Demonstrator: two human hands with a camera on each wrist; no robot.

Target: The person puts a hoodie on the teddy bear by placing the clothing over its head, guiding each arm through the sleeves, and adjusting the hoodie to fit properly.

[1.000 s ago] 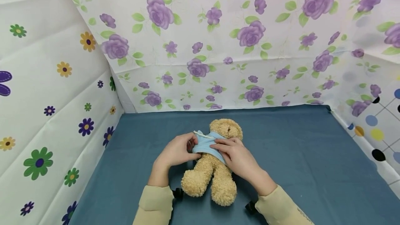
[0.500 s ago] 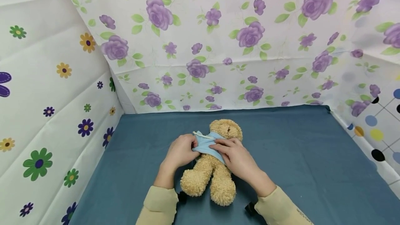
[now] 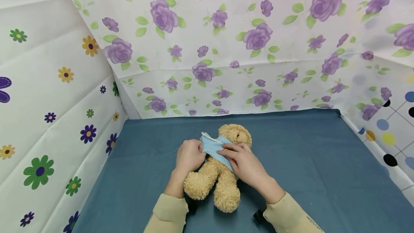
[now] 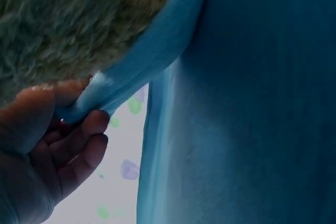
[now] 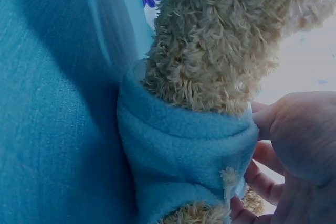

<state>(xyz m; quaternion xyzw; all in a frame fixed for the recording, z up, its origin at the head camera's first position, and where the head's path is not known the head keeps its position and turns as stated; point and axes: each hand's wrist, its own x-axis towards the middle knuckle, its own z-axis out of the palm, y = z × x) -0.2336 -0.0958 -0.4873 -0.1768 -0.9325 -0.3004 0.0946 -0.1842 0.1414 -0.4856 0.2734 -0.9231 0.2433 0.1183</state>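
Note:
A tan teddy bear [image 3: 228, 193] lies on its back in the head view, wearing a light blue top [image 3: 211, 148] with a white cord [image 3: 210, 137]. At the top's left edge is my left hand [image 3: 190, 155]; in the left wrist view its thumb and fingers [image 4: 86, 145] pinch the blue hem beside the fur. My right hand [image 3: 245, 163] rests on the bear's chest with fairly straight fingers. From the right wrist view, the right fingers [image 5: 265, 184] touch the side of the blue top, and the thumb is partly hidden at its hem.
A blue cloth [image 3: 310, 164] covers the table. White flowered sheets [image 3: 226, 46] stand behind it and on the left [image 3: 42, 118], and a dotted sheet [image 3: 398, 128] is on the right. Black straps [image 3: 258, 215] sit at the cuffs.
My left hand has closed on the top's hem and turned, drawing that edge slightly upward. The bear's legs have shifted a little to the left. My right hand stays nearly still.

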